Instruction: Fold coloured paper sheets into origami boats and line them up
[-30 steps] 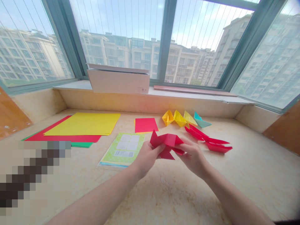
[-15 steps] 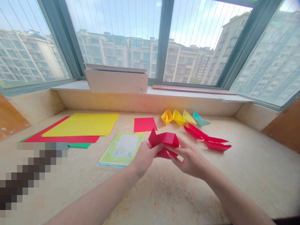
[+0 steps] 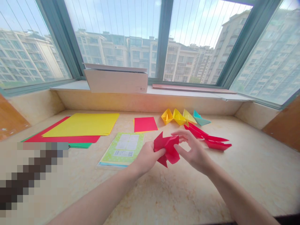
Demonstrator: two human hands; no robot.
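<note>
Red paper, folded into a pointy shape [image 3: 167,149], sits in the air between two bare hands, just above the counter [image 3: 178,193]. The left hand [image 3: 146,158] pinches its left side, thumb on top and fingers closed under it. The right hand [image 3: 195,151] touches the right side. Its fingers [image 3: 181,135] are spread and curled over the top edge, more loose than tight, and I cannot tell if the thumb presses the paper.

I think the paper is in the middle of being folded. It has flaps and corners sticking out, but it does not look like the finished boats yet. The next move would need the left hand to hold firm while the right hand pulls or presses a flap, gently, so the thin paper does not rip.

Just behind the hands lie two long red boats [image 3: 212,141]. Further back stand three yellow boats [image 3: 178,117] in a row, with a teal boat [image 3: 200,119] beside them. A small red square [image 3: 145,124] lies flat near the middle. To the left, a big yellow sheet [image 3: 84,124] rests on a red sheet and a green one. A green paper packet [image 3: 123,148] lies near the left hand. A cardboard box [image 3: 116,80] stands on the window sill.
</note>
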